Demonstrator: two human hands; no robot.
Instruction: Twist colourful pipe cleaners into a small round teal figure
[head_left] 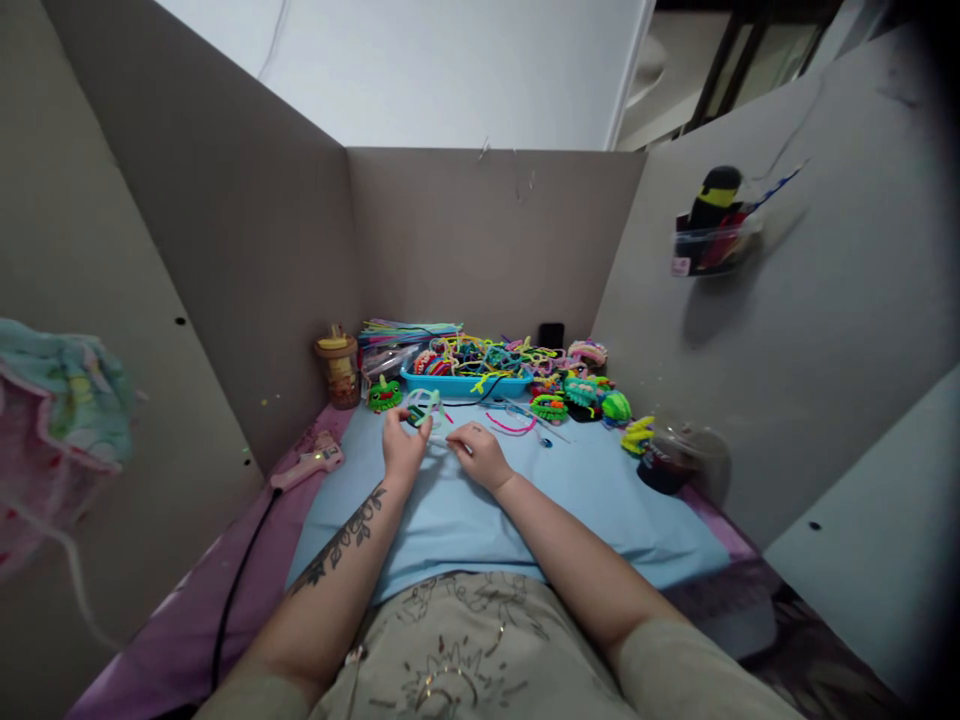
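Note:
Over the blue cloth (465, 535), my left hand (405, 447) is closed on a small craft piece of pale green looped pipe cleaner (427, 400). A light-coloured strand (436, 438), apparently a pipe cleaner, runs from it toward the other side. My right hand (480, 456) pinches that strand's end between thumb and fingers. Just beyond the hands lie a bright pink pipe cleaner (514, 427) and thin metal tools. A green frog-like figure (385, 394) sits behind my left hand.
A blue tray (465, 385) heaped with tangled pipe cleaners stands at the back. Several finished fuzzy pieces (581, 388) sit right of it. A pink glue gun (309, 462) with black cord lies left, near a drink cup (337, 370). A dark container (666, 465) stands right. Grey panels (495, 230) enclose the table.

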